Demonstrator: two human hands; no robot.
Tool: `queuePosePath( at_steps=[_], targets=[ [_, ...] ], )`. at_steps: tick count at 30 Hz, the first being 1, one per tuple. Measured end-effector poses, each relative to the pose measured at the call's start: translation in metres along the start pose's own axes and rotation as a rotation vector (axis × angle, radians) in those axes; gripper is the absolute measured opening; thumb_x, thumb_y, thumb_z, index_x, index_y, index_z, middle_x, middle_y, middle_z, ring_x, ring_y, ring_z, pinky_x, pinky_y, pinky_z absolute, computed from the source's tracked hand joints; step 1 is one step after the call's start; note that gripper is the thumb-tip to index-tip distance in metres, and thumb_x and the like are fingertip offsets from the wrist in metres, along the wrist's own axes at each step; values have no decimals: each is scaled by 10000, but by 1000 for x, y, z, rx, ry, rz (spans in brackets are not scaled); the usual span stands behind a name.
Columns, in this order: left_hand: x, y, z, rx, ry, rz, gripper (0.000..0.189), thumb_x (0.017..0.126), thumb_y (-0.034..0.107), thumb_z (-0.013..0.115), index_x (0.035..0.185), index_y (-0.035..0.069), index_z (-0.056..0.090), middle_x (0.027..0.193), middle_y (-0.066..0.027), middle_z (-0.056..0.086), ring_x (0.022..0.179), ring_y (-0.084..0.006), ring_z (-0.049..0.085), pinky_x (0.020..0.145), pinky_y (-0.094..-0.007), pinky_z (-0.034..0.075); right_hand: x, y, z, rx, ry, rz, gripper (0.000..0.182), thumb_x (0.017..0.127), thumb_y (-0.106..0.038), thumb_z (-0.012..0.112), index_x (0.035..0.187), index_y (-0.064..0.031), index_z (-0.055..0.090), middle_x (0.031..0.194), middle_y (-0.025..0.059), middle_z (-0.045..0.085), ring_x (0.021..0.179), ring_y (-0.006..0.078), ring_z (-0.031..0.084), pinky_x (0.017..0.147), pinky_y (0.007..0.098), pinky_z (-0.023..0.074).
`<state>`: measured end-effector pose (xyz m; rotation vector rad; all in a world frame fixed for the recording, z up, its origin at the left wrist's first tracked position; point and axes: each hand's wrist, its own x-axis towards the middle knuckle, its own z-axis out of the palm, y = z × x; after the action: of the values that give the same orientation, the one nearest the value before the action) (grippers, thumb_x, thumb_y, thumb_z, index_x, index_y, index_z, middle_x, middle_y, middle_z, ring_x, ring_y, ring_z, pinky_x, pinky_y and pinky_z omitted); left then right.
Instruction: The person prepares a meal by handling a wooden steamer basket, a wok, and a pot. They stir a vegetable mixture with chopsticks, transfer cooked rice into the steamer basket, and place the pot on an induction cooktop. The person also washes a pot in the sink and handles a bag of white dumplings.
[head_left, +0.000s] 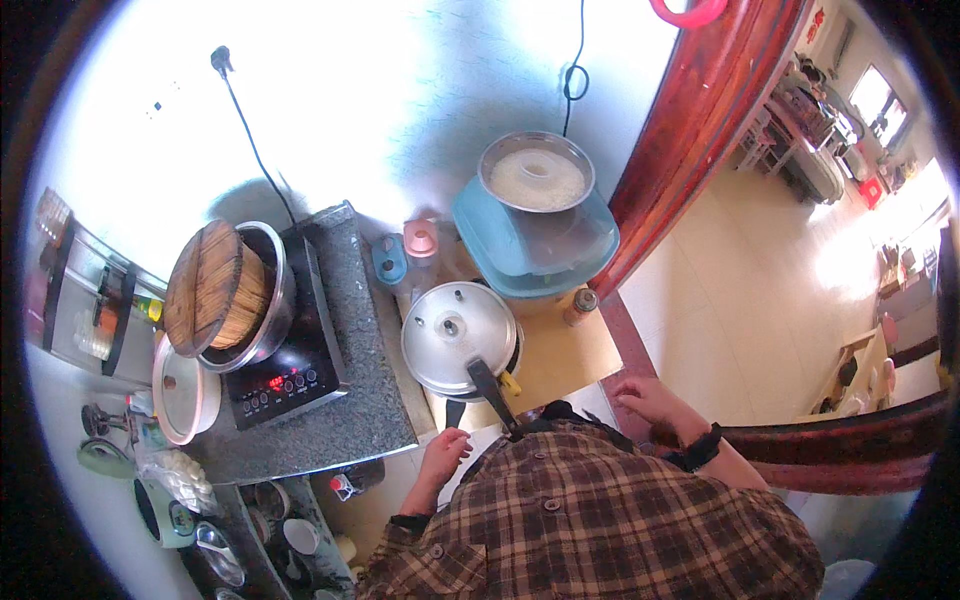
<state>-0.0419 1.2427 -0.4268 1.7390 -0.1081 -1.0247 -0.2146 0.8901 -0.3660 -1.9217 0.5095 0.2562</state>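
Observation:
My left hand (448, 454) is empty, its fingers loosely curled, just below a black handle of the pressure cooker (450, 341). The cooker has its metal lid on and stands on a low tabletop. My right hand (646, 401) hangs over the doorway side with its fingers bent and nothing seen in it. Behind the cooker, a metal bowl of white grains (536, 176) with a ring-shaped middle sits on a blue lidded container (540, 255). A small capped jar (581, 306) stands to the right.
At left, a wooden steamer (217, 289) rests in a metal pot on an induction cooktop (285, 390) with a lit red display. A pink-rimmed lidded bowl (187, 390) stands beside it on the stone counter (352, 397). Shelves hold dishes below. A red wooden door frame (675, 135) rises at right.

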Motion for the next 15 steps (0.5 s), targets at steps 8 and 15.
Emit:
queuePosePath(
  at_steps=[8,15],
  targets=[
    [7,-8,-5,-105,38,24,163,829,173,470,905,44,536,739,-51,591,643,-122,549,551,-234,423,13,-26,-6,-157,-59,-61,209,808,-140,516,969,-12,556,807,63,607,704,123,573,651,253,468],
    [15,-16,-7,-116,63,79,156,829,163,464,910,51,535,729,-54,595,616,-114,544,535,-229,418,34,-46,-18,-168,-82,-10,205,816,-142,520,961,-3,560,789,36,594,680,109,553,630,240,459]
  ],
)
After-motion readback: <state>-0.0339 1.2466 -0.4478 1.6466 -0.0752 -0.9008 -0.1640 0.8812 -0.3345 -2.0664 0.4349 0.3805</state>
